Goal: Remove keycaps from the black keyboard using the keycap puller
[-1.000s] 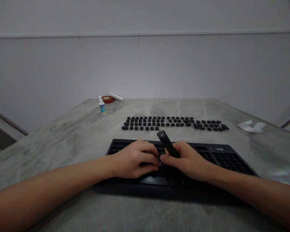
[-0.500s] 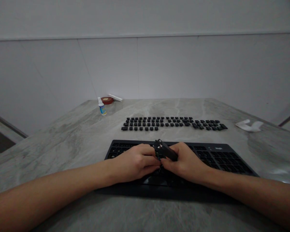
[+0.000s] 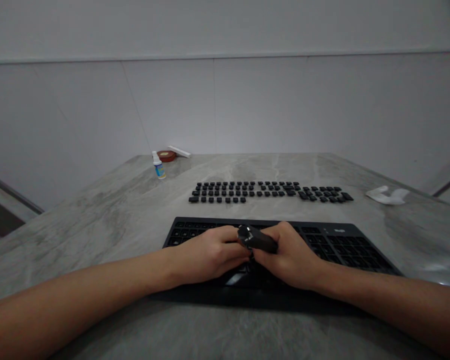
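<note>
A black keyboard (image 3: 341, 231) lies in front of me, and key sockets without caps show in its left and right parts. My right hand (image 3: 290, 260) is wrapped round a dark, stubby tool (image 3: 260, 240) with shiny bits at its left end; its exact kind I cannot tell. Over the middle of the keyboard, my left hand (image 3: 215, 252) has its fingers bent together, their tips beside the right thumb. What those fingertips hold, if anything, is hidden. Loose black keycaps (image 3: 237, 193) lie in rows beyond the keyboard.
On the grey marbled table (image 3: 116, 215) a small white and blue spray bottle (image 3: 159, 167) stands at the back left. Behind it are a reddish-brown case (image 3: 166, 156) and a white flat object (image 3: 180, 151). Crumpled white tissue (image 3: 388, 195) lies at the right.
The dark tool in my right hand has tilted so its left end sits lower. My right hand has shifted very slightly right; my left hand stays almost in place.
</note>
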### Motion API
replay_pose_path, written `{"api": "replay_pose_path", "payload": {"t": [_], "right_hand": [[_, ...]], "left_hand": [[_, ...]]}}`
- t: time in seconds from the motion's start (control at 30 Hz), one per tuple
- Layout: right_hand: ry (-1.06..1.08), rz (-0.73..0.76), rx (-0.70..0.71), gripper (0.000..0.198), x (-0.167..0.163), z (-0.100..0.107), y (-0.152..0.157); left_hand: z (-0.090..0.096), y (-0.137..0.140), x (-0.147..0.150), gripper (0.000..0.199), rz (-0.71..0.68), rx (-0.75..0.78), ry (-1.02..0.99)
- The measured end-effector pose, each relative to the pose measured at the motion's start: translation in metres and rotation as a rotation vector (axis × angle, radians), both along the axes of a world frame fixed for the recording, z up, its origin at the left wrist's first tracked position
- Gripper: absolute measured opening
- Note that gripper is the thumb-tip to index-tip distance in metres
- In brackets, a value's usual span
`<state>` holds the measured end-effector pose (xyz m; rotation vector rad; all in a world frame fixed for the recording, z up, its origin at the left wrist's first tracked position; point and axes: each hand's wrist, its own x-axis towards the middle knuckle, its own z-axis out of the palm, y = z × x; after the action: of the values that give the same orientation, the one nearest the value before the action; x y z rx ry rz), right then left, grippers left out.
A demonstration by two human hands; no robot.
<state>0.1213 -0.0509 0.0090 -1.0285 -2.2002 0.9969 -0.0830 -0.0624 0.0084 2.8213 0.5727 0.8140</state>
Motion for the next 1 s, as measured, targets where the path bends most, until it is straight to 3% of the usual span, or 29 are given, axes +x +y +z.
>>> {"api": "replay_pose_path", "payload": {"t": [0.3, 0.5, 0.6, 0.77, 0.9, 1.0], "right_hand": [[0.12, -0.037, 0.022, 0.029, 0.008, 0.002, -0.002], [0.072, 0.033, 0.115, 0.031, 0.013, 0.001, 0.003], [0.045, 0.087, 0.256, 0.028, 0.016, 0.0, 0.005], [0.08, 0.145, 0.63, 0.034, 0.019, -0.002, 0.006], [0.1, 0.141, 0.749, 0.038, 0.021, -0.003, 0.007], [0.092, 0.14, 0.784, 0.038, 0.022, -0.003, 0.007]], "left_hand": [[0.0, 0.0, 0.004, 0.024, 0.013, -0.043, 0.031], [-0.003, 0.003, 0.002, 0.02, 0.0, -0.071, -0.003], [-0.004, 0.004, 0.001, 0.016, 0.001, -0.069, -0.044], [-0.003, 0.002, 0.001, 0.015, 0.04, -0.088, -0.086], [-0.003, 0.001, 0.0, 0.031, 0.157, -0.125, -0.148], [-0.003, 0.004, -0.001, 0.025, 0.148, -0.097, -0.153]]}}
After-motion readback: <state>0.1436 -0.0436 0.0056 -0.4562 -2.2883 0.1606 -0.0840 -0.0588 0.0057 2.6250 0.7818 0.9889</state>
